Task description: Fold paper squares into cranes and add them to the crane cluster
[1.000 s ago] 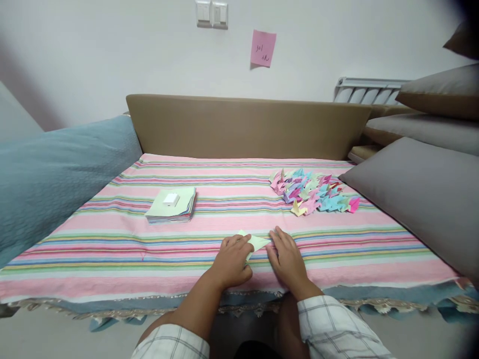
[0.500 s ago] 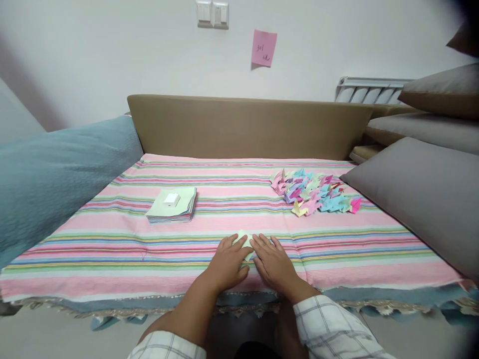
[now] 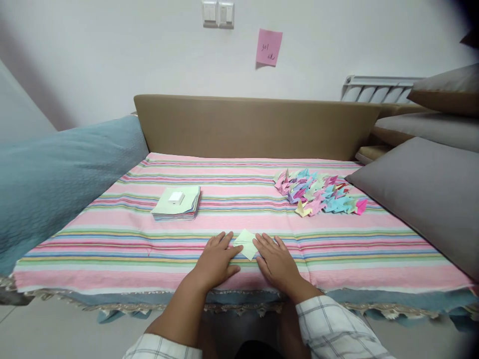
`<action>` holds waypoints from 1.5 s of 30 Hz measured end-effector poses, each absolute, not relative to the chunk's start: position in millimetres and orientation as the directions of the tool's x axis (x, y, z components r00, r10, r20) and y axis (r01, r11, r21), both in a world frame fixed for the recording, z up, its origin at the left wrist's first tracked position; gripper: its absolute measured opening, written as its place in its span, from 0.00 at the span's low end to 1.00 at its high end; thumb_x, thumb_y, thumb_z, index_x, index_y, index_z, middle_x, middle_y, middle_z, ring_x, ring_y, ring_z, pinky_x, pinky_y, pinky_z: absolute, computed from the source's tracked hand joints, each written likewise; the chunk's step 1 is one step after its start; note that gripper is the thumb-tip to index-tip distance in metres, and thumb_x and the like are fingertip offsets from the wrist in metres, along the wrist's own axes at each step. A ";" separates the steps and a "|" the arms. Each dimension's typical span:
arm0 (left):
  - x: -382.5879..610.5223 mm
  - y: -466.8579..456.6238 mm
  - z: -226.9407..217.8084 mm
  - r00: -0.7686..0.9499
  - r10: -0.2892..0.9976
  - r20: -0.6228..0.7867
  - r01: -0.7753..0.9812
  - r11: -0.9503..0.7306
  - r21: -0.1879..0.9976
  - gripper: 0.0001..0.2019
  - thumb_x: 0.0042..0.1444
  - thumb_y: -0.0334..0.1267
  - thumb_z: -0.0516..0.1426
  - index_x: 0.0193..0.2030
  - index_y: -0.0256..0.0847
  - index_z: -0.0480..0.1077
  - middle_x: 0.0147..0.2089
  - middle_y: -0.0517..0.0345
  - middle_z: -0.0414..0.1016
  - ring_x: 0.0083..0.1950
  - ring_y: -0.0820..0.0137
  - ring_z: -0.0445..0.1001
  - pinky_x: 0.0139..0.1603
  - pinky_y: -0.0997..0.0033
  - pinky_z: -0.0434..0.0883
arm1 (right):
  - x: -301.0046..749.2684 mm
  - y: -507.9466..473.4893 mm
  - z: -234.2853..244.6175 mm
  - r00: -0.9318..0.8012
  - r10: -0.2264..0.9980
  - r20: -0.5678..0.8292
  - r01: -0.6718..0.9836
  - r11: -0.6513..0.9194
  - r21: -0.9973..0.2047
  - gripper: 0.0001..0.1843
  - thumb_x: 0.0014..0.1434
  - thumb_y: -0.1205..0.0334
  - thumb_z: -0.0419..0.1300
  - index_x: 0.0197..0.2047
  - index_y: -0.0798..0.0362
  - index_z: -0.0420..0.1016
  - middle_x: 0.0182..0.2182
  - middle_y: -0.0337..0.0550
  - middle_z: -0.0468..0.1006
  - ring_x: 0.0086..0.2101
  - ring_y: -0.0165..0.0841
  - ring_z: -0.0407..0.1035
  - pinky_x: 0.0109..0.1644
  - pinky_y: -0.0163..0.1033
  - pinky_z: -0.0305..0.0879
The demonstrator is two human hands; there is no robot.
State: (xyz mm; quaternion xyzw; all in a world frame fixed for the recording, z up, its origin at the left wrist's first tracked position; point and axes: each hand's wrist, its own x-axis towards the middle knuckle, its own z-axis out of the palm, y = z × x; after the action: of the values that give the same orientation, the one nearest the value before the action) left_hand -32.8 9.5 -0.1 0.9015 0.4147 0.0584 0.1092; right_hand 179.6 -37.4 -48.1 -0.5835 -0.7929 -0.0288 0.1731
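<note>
Between my hands a small pale green folded paper [image 3: 246,243] lies flat on the striped cloth [image 3: 123,271], turned like a diamond with one corner toward me. My left hand [image 3: 215,262] rests palm down at its left side, fingers stretched out, one fingertip at the paper's edge. On the other side my right hand [image 3: 277,262] lies flat, its fingertips touching the paper's right corner. Neither hand grips anything.
A stack of coloured paper sheets [image 3: 190,212] with a small white box [image 3: 175,198] on top sits to the left. Several folded paper cranes [image 3: 318,194] are heaped at the right. Grey cushions [image 3: 422,194] border the right side, a blue-covered armrest [image 3: 75,169] the left, a brown backrest [image 3: 254,127] the back.
My left hand has slid left, away from my right hand, and more of the green paper shows. My right hand stays at the paper's right side. The view has shifted slightly.
</note>
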 end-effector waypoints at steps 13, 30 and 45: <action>-19.2 13.6 -1.5 0.498 0.808 0.315 0.788 -0.574 0.224 0.14 0.55 0.36 0.54 0.48 0.44 0.70 0.60 0.51 0.64 0.57 0.59 0.62 0.59 0.52 0.58 | 178.4 -38.0 -48.1 -0.245 0.916 0.317 0.935 0.310 -0.172 0.24 0.60 0.61 0.48 0.60 0.51 0.61 0.60 0.45 0.61 0.60 0.39 0.53 0.63 0.53 0.44; -17.4 19.5 -12.8 0.515 0.804 0.298 0.775 -0.585 0.240 0.12 0.55 0.41 0.55 0.45 0.51 0.75 0.62 0.52 0.61 0.59 0.55 0.60 0.59 0.46 0.58 | 177.9 -38.0 -48.2 -0.226 0.912 0.341 0.935 0.302 -0.187 0.23 0.59 0.61 0.50 0.58 0.50 0.64 0.59 0.45 0.63 0.60 0.39 0.54 0.62 0.52 0.46; -27.8 23.0 -2.6 0.379 0.864 0.332 0.834 -0.474 0.282 0.13 0.52 0.39 0.56 0.44 0.46 0.74 0.56 0.52 0.70 0.55 0.56 0.66 0.59 0.47 0.57 | 177.7 -38.4 -47.3 -0.227 0.912 0.341 0.936 0.301 -0.184 0.23 0.59 0.61 0.50 0.58 0.50 0.64 0.59 0.46 0.63 0.60 0.39 0.54 0.62 0.52 0.46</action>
State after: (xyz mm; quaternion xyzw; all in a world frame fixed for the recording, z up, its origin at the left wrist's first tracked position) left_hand -27.8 23.0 -2.6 0.8297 0.5116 0.2207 0.0339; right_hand 177.7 -38.4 -47.3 -0.5902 -0.7827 -0.0296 0.1954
